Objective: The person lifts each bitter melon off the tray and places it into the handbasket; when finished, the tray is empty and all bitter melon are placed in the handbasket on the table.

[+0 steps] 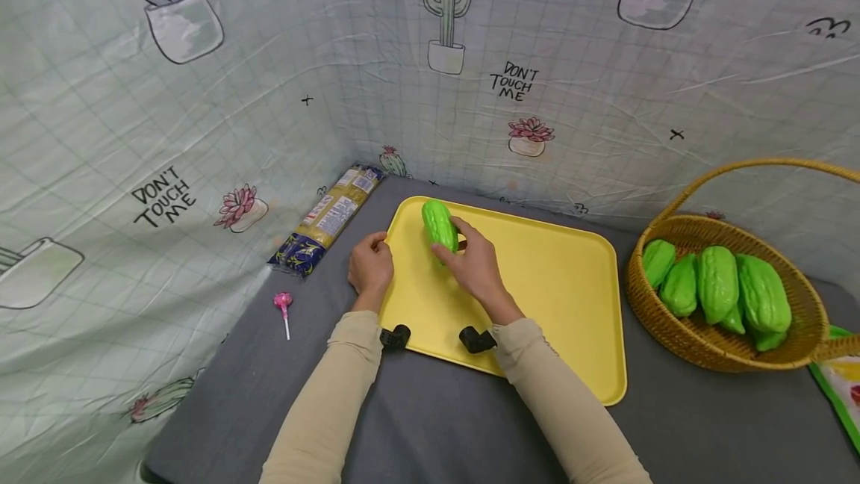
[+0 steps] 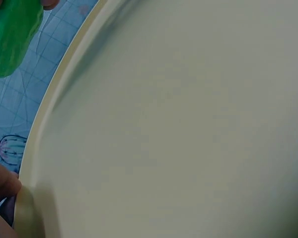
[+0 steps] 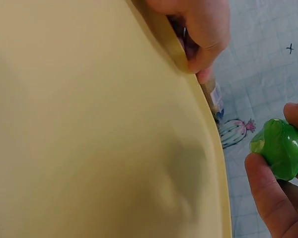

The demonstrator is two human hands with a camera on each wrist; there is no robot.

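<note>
My right hand (image 1: pixel 478 264) holds a bright green bitter melon (image 1: pixel 438 222) with ridged, glossy skin between thumb and fingers, over the left part of a yellow tray (image 1: pixel 551 282). In the right wrist view the thumb and fingertips pinch the bitter melon (image 3: pixel 284 148) from opposite sides. My left hand (image 1: pixel 371 269) grips the tray's left rim, its fingers curled at the edge. Only a few of its fingertips (image 2: pixel 7 184) show in the left wrist view, right at the rim.
To the right of the tray stands a wicker basket (image 1: pixel 661 331) with a tall handle, holding several green bitter melons (image 1: pixel 719 282). A pasta packet (image 1: pixel 329 219) and a pink lollipop (image 1: pixel 284 303) lie on the left. A green-edged packet (image 1: pixel 836 379) shows at the far right.
</note>
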